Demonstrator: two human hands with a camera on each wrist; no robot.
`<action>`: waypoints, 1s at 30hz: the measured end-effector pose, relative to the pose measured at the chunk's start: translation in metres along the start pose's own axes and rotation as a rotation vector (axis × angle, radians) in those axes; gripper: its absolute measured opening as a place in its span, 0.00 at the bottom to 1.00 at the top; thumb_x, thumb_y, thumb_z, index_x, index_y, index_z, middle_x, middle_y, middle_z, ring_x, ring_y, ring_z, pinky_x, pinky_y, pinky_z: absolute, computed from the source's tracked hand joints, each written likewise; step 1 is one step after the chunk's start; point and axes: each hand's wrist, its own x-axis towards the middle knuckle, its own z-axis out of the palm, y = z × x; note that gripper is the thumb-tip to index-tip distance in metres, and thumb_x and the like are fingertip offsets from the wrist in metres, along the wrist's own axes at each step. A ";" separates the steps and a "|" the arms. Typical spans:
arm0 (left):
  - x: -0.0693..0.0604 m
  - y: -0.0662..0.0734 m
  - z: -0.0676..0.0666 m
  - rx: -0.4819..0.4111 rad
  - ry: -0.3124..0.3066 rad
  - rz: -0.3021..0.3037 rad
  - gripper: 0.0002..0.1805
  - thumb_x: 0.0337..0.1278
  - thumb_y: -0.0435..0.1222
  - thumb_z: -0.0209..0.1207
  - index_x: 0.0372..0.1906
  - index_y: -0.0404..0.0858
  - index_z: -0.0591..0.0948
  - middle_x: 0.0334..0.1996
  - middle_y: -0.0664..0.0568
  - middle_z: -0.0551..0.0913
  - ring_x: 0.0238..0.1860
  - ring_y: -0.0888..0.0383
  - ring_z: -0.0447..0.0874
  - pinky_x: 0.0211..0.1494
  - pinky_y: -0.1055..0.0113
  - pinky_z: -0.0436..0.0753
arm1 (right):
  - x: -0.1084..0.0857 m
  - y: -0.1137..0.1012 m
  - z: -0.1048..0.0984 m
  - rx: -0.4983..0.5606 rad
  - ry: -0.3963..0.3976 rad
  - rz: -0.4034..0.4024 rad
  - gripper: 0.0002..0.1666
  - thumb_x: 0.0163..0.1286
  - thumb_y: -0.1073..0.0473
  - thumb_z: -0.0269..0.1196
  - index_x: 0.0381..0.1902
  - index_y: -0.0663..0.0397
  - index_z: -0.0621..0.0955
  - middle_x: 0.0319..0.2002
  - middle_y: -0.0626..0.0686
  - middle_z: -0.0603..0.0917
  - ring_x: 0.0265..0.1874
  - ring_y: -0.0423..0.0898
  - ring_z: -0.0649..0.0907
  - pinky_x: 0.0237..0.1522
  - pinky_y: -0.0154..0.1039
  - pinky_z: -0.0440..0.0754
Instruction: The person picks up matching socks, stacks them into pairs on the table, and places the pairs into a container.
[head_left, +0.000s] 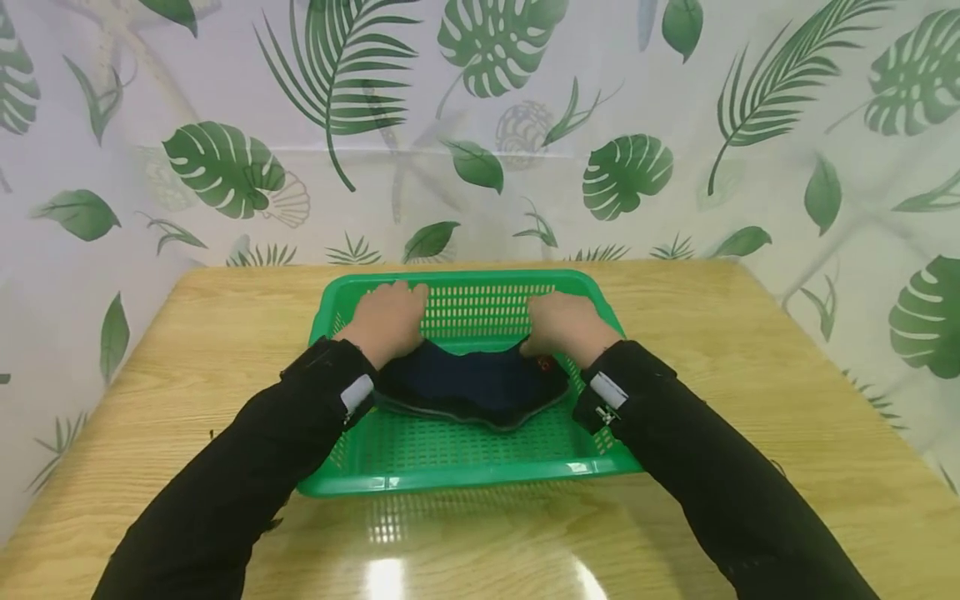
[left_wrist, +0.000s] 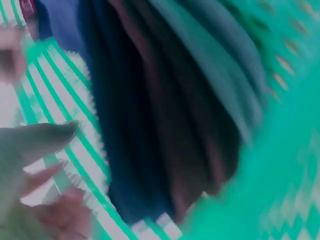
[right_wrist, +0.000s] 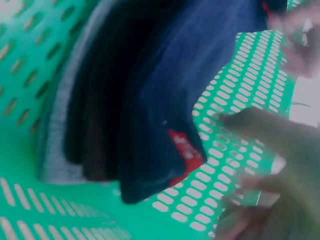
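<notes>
Several folded dark cloth pieces [head_left: 472,383], navy, brown-black and grey, stand side by side in a green plastic basket [head_left: 465,479]. A red patch with pale marks shows on the end of the navy piece [right_wrist: 155,145] in the right wrist view. My left hand [head_left: 393,321] is above the left end of the cloths, and my right hand [head_left: 566,325] is above their right end. In both wrist views thumb and fingers stand apart with nothing between them, a little off the cloth. Blur hides finer detail of the fingertips.
The basket has slotted walls and a raised rim, and stands on a wooden table [head_left: 225,358]. Behind the table hangs a white sheet [head_left: 547,192] printed with green leaves. Both black sleeves [head_left: 255,467] reach over the basket's front corners.
</notes>
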 end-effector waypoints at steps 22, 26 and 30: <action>0.013 0.033 0.030 -0.093 -0.419 0.234 0.20 0.49 0.52 0.71 0.37 0.42 0.79 0.33 0.56 0.80 0.37 0.58 0.77 0.43 0.64 0.77 | 0.013 -0.034 0.027 -0.043 -0.335 -0.379 0.21 0.53 0.41 0.75 0.25 0.48 0.78 0.21 0.42 0.74 0.21 0.39 0.72 0.25 0.33 0.71; 0.011 0.031 0.027 -0.093 -0.455 0.174 0.20 0.53 0.54 0.67 0.32 0.43 0.76 0.29 0.57 0.76 0.31 0.59 0.72 0.36 0.67 0.73 | 0.011 -0.034 0.023 -0.113 -0.345 -0.333 0.23 0.54 0.37 0.72 0.26 0.49 0.80 0.22 0.43 0.76 0.23 0.40 0.71 0.26 0.34 0.70; 0.011 0.023 0.023 -0.049 -0.480 0.094 0.21 0.60 0.55 0.61 0.27 0.42 0.75 0.24 0.56 0.71 0.25 0.60 0.66 0.31 0.66 0.67 | 0.009 -0.027 0.016 -0.114 -0.387 -0.284 0.23 0.60 0.36 0.67 0.26 0.49 0.82 0.23 0.43 0.76 0.23 0.40 0.71 0.26 0.35 0.71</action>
